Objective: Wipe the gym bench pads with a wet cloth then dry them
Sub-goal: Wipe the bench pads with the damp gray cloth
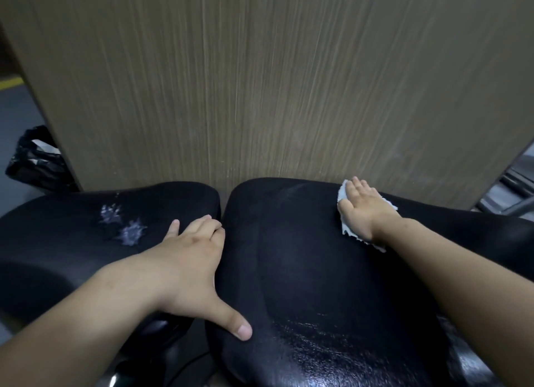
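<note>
on right pad point(303, 271), right hand point(364, 207) presses cloth point(344, 194) flat.

My left hand point(190, 259) is lying palm down right in front of me, its fingers point(202, 227) reaching forward and bending a little at the tips, and my thumb point(231, 320) is sticking out wide to the right. My bare left forearm point(86, 314) is angling in from the lower left. My right arm point(462, 285) is reaching farther ahead, and my right hand point(362, 210) is pressing down flat, fingers point(357, 188) straight, close together, pointing away and slightly leftward.
</note>
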